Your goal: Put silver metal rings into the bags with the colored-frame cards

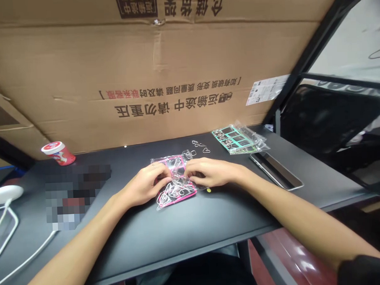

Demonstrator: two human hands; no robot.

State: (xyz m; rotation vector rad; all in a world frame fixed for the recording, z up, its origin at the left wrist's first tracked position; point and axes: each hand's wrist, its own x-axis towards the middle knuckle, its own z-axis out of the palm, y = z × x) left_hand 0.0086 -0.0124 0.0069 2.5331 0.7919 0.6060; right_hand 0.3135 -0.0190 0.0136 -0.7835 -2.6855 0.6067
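A clear plastic bag lies on the dark table in front of me, with a pink-edged flat card or frame and several white, looped paper-clip-like pieces showing through it. At its left edge my left hand pinches the plastic between thumb and fingers. My right hand has its fingers curled on the bag's right side, gripping the plastic there. Just beyond my right hand, a few loose wire-like shaped pieces lie on the table. A small yellow-green dot sits beside the right hand.
Bagged turquoise-edged cards lie at the back right, with a phone nearer me. A red-and-white tub stands at the back left. White cables run along the left side. A large cardboard sheet stands behind the table.
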